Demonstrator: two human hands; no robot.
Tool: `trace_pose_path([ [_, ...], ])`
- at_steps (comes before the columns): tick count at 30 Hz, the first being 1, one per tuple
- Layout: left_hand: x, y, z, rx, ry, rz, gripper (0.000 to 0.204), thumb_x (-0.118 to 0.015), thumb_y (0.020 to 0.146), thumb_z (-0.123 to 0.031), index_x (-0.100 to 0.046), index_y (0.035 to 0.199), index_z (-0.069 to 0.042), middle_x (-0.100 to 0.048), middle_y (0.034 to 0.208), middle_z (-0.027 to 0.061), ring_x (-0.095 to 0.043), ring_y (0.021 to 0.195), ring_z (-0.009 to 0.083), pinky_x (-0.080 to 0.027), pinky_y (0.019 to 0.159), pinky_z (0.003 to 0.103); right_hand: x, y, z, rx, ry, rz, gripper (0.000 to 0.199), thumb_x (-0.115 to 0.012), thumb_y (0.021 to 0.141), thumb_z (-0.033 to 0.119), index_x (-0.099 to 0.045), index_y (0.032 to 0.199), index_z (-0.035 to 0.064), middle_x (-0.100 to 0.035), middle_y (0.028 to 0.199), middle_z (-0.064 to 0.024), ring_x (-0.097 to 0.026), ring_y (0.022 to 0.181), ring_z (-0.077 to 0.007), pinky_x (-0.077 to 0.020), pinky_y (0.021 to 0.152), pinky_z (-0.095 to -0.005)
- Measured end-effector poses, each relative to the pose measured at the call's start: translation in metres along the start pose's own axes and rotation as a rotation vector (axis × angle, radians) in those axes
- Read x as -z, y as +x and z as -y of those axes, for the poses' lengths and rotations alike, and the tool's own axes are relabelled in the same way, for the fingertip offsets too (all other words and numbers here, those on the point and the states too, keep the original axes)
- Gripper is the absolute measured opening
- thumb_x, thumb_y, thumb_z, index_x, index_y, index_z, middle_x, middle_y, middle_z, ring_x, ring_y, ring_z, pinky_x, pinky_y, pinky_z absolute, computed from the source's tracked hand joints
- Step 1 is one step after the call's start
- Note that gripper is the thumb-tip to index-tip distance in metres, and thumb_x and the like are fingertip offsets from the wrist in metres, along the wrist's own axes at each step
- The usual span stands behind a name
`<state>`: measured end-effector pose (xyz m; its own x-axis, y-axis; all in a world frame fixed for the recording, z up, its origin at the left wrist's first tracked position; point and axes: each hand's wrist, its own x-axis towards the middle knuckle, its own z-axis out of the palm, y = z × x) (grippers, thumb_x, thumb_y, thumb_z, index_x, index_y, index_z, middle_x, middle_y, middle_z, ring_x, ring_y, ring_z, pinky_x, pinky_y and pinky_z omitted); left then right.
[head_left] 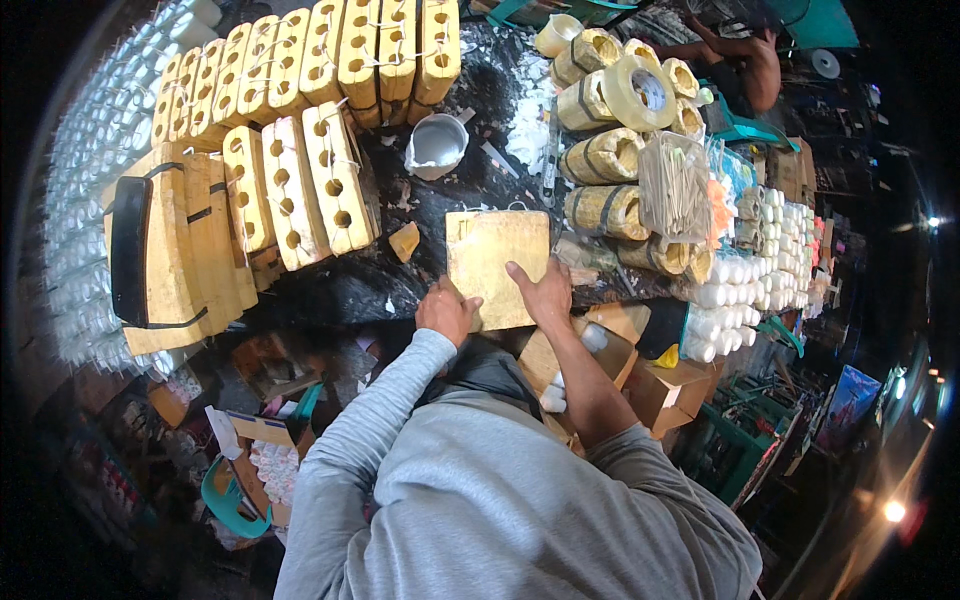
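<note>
Head view shows both hands pressing one flat yellow block point(497, 265) on the dark worktop point(470, 170): left hand point(446, 310) curled at its near-left corner, right hand point(543, 293) spread open, grasping nothing

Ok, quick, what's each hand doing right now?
Left hand: closed on the near-left edge of the yellow block.
Right hand: open, lying flat on the block's near-right part.

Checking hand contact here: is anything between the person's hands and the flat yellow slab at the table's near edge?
Nothing visible. The left hand rests at the yellow slab's lower left corner, and the right hand lies flat on its lower right part. Both touch it directly.
</note>
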<state>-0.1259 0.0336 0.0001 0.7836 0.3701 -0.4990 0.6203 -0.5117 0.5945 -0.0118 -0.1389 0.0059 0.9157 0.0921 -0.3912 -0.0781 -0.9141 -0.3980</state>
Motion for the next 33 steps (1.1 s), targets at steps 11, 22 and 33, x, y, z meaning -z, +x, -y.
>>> trace_pose_path([
  [11,-0.015,0.003,-0.003,0.140,-0.009,-0.028,0.062,-0.084,0.082,-0.046,-0.069,0.110,0.007,-0.073,0.103,0.0315,-0.072,0.099,0.0472,-0.056,0.089,0.053,-0.013,0.002,-0.012,0.021,-0.038,-0.088,0.085,-0.079,0.082,0.067,-0.065,0.119,-0.0082,-0.064,0.122,-0.0315,-0.059,0.121,-0.0465,-0.0468,0.104,-0.0530],
  [22,0.011,-0.024,0.045,-0.181,-0.136,-0.037,0.055,-0.081,0.087,-0.041,-0.073,0.112,0.006,-0.073,0.101,0.0288,-0.072,0.094,0.0437,-0.057,0.084,0.051,0.017,-0.041,0.076,0.520,-0.072,-0.184,0.085,-0.079,0.086,0.051,-0.054,0.143,-0.0074,-0.064,0.130,-0.0293,-0.060,0.121,-0.0442,-0.0471,0.104,-0.0509],
  [33,0.053,-0.034,0.104,-0.282,-0.048,-0.206,0.057,-0.079,0.089,-0.029,-0.063,0.135,0.002,-0.071,0.104,0.0198,-0.070,0.087,0.0370,-0.057,0.079,0.047,0.071,0.076,0.255,0.514,-0.633,0.366,0.073,-0.082,0.086,0.043,-0.059,0.144,0.0040,-0.069,0.131,-0.0263,-0.067,0.122,-0.0393,-0.0539,0.101,-0.0488],
])
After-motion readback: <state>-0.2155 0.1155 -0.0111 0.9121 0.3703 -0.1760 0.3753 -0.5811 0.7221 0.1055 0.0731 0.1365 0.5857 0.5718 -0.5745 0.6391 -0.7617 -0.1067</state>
